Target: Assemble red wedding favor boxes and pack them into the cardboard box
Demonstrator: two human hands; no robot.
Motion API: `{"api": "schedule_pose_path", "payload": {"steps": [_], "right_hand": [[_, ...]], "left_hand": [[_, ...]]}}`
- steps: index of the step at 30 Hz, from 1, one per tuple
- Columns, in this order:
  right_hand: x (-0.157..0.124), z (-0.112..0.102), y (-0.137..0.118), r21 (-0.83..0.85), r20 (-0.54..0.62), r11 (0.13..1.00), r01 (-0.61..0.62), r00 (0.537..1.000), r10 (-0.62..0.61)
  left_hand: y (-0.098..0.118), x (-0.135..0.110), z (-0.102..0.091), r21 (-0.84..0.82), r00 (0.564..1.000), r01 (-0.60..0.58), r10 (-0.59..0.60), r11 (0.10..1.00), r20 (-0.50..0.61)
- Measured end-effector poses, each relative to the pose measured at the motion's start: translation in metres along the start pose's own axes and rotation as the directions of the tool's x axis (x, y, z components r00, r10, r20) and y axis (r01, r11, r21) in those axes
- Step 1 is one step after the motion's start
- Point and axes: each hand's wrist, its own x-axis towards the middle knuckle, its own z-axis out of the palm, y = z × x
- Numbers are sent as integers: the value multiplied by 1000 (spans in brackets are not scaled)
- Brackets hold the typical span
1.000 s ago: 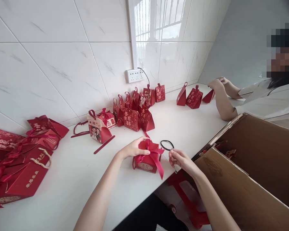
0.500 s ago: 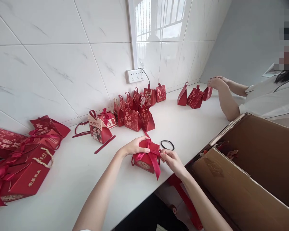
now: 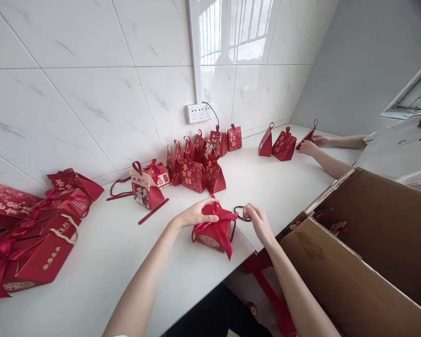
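red box — glossy ribbon, round gold print

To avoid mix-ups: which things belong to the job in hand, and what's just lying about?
Likely in the work:
red gift box, under left hand
ribbon bow

Apparently lying about:
black loop, by right hand
cardboard carton
gift boxes along wall

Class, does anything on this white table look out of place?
The black ring near the right hand looks odd: a plain dark loop among red gift boxes. A red strip lies in front of the couple-print box, apparently loose.
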Motion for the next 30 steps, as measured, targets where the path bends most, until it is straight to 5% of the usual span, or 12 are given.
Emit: {"api": "schedule_pose_path", "payload": {"steps": [3, 6, 7, 9, 12, 17, 22, 30], "right_hand": [[16, 5, -20, -119, -40, 992, 28, 999, -33], [30, 19, -37, -363, 111, 925, 111, 991, -75], [34, 24, -41, -451, 168, 881, 143, 983, -74], [40, 32, -47, -578, 244, 796, 181, 969, -43], [47, 42, -52, -654, 287, 735, 179, 958, 22], [53, 41, -53, -575, 327, 808, 130, 942, 81], [45, 26, -38, -425, 339, 905, -10, 925, 169], [10, 27, -12, -88, 203, 988, -127, 969, 143]], "left_hand": [[1, -16, 6, -4, 978, -10, 9, 1000, -210], [3, -43, 22, 58, 812, 99, -47, 993, -582], [5, -51, 29, 88, 749, 181, -79, 980, -658], [10, -66, 43, 135, 701, 359, -171, 924, -693], [16, -75, 56, 46, 726, 473, -360, 880, -586], [15, -67, 60, -224, 750, 417, -473, 881, -463], [6, -60, 55, -229, 775, 300, -377, 926, -506], [-7, -54, 41, -247, 807, 114, -235, 962, -542]]}}
